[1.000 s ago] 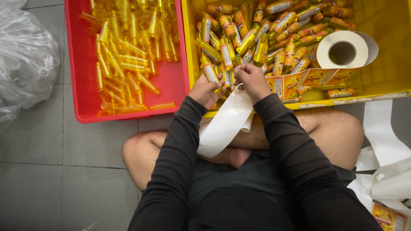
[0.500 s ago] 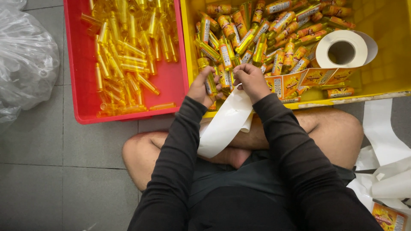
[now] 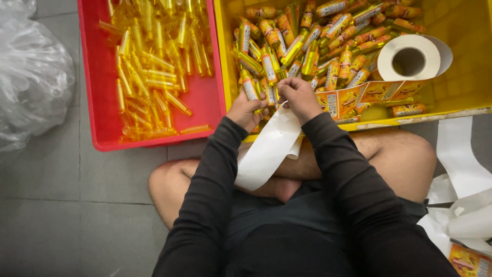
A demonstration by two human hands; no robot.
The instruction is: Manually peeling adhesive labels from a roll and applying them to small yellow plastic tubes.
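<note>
I sit cross-legged on a tiled floor in black long sleeves. My left hand (image 3: 245, 109) grips a small yellow bottle (image 3: 249, 88) with a label on it, at the near edge of a yellow crate (image 3: 461, 82). My right hand (image 3: 298, 96) pinches the label strip (image 3: 359, 95), an orange printed band running to a white roll (image 3: 412, 57) in the crate. A white backing paper strip (image 3: 269, 151) hangs from my hands over my lap. Several labelled bottles (image 3: 318, 41) are heaped in the yellow crate.
A red crate (image 3: 97, 92) at the left holds several unlabelled clear yellow bottles (image 3: 154, 56). A crumpled clear plastic bag (image 3: 31, 77) lies at the far left. Loose white backing paper (image 3: 461, 190) is piled on the floor at the right, by my knee.
My left hand has turned the bottle slightly upward against the strip. My right hand stays pinched at the same spot.
</note>
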